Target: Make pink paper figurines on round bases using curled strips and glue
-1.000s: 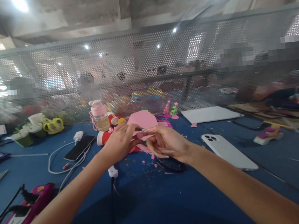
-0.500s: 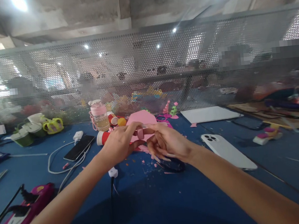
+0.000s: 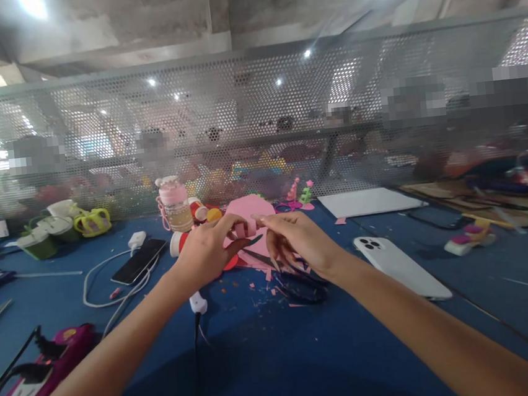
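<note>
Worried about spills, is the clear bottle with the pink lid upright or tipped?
Upright: the clear bottle stands on the blue tabletop with its pink lid uppermost.

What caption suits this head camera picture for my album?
Left hand holds a curled pink strip, right hand beside it, above a blue table.
</note>
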`<state>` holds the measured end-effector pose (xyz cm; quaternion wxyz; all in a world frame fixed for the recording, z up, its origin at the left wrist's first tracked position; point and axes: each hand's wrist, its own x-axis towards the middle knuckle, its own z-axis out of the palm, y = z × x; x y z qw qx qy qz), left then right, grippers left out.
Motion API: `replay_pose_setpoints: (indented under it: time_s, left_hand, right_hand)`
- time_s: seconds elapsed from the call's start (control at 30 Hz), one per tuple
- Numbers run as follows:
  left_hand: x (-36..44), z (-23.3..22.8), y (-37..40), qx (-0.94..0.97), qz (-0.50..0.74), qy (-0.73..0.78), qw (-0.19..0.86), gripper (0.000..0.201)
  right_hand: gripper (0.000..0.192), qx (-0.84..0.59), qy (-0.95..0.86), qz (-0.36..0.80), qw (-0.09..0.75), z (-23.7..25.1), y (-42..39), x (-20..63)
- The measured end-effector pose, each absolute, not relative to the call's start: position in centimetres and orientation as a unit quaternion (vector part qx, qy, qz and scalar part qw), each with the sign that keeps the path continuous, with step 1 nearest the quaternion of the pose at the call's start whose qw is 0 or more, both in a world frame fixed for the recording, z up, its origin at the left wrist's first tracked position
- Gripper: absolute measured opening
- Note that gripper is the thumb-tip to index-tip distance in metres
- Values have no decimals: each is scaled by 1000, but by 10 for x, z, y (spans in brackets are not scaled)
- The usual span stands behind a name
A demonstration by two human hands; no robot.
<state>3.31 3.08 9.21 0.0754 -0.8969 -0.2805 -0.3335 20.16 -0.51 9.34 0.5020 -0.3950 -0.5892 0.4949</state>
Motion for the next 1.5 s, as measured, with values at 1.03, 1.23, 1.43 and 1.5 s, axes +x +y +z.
replay_pose_setpoints:
  time_s: [1.03,1.23,1.43,1.5]
  left_hand:
    - [43,85,31,-882,-298,-328,-162,27]
    - [42,85,32,-874,-290,-326,-215,17]
    - [40,90,35,-844,-276,-334,-316,24]
    - [39,93,36,-837,-259,-324,-358,27]
  right_hand:
    - [18,-451,-662,461,381,90,1,209]
    - [35,-462,-630,489,387,92,2,213]
    - [35,-457,-655,474,370,97,1,214]
    - [33,-446,-672,462,369,95,2,215]
